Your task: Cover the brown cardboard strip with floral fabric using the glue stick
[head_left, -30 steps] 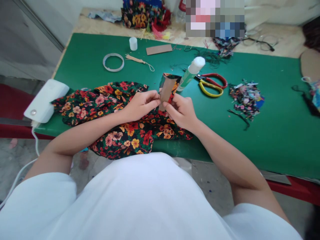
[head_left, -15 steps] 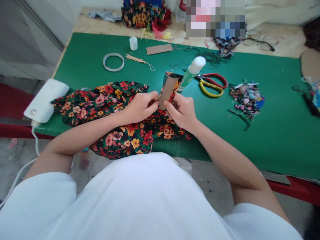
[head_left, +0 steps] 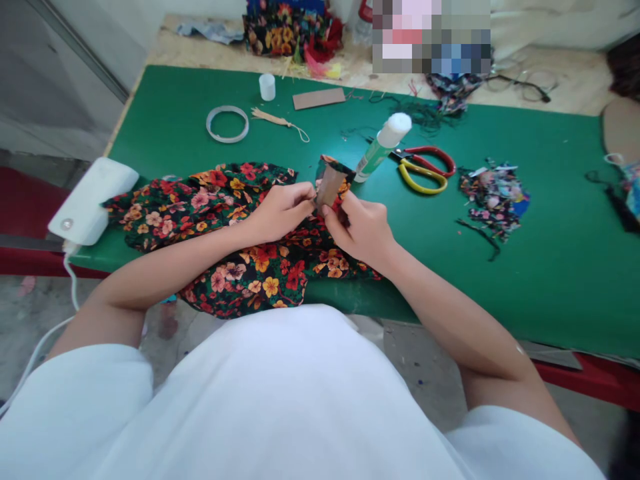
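A brown cardboard strip [head_left: 331,186] with floral fabric folded over its edges is held up between my two hands. My right hand [head_left: 361,223] is closed on its lower right side, the thumb on the cardboard face. My left hand [head_left: 287,212] pinches the left edge of the piece, its fingertips closed on the fabric there. Dark floral cloth [head_left: 240,267] with red, yellow and pink flowers lies bunched beneath both hands and forearms. Just beyond the strip a green and white glue stick [head_left: 379,153] stands upright with its white top up.
Scissors [head_left: 425,170] with red and yellow handles lie right of the glue stick, near a heap of fabric scraps [head_left: 493,200]. A tape roll [head_left: 227,125], tassel [head_left: 273,119], white cap [head_left: 267,87] and cardboard strip [head_left: 319,99] lie farther back. A white corded device [head_left: 93,200] sits at the left edge.
The fabric-edged strip has come slightly down and left, and its top is lower. My right hand has shifted a little left with it; the left hand has barely moved.
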A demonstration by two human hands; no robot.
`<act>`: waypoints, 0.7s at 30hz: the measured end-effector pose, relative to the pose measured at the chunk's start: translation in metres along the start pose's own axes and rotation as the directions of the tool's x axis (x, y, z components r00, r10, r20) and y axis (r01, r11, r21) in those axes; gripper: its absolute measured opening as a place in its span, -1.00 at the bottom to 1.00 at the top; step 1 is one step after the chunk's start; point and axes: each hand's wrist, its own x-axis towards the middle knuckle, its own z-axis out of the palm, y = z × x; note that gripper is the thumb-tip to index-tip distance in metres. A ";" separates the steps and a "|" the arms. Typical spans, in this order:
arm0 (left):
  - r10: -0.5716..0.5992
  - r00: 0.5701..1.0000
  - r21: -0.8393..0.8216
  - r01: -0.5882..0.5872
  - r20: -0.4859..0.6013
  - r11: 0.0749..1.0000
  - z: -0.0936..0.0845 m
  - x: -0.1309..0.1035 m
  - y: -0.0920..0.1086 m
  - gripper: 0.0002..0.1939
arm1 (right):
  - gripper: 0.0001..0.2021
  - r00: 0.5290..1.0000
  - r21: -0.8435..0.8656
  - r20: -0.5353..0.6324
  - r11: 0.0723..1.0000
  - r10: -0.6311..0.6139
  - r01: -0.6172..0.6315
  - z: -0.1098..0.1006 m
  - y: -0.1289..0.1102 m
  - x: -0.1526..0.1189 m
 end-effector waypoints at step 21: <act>-0.143 0.978 -0.082 0.131 -0.153 0.988 0.006 -0.003 0.007 -0.83 | -0.79 0.999 0.010 -0.026 0.999 0.042 -0.042 0.006 0.000 -0.001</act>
